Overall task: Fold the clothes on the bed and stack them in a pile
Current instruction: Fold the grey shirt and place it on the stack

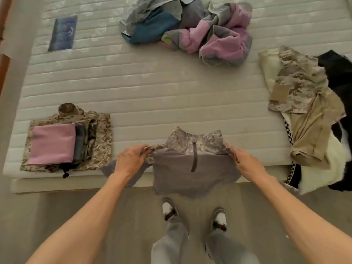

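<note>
White quilted mattress [152, 88] (grey floor [114, 216] below); both hands' fingers [142, 152] grasping grey camo shirt [190, 164] shoulders.

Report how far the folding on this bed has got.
Done: a folded stack sits at the bed's near left, a pink piece on top. In hand: the left hand and right hand grip a grey zip shirt at its shoulders. Left: the crumpled heap at the far side and the loose clothes on the right.
</note>
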